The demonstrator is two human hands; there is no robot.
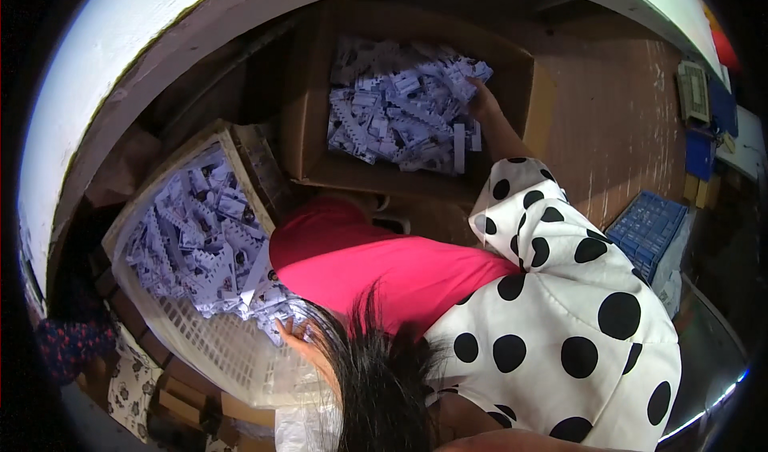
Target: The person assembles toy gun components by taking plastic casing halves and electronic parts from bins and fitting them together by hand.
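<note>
My right arm, in a white sleeve with black dots, reaches into a cardboard box [306,144]. There my right hand [485,104] closes on a few white pieces with toothed edges [468,76], at the right side of a heap of similar pieces [392,108]. Lower left, a tilted white plastic basket [232,352] holds another heap of toothed white pieces [200,236]. At the basket's near end my left hand [308,348] touches the heap's lower edge, its visible fingers stretched out. Dark hanging hair covers part of this hand and its wrist.
A pink-clad knee [368,264] sits between basket and box. A blue plastic crate [648,232] stands at the right on the brown floor [608,124]. A white curved edge [120,76] runs across the top. Small cardboard boxes [182,400] lie at the lower left.
</note>
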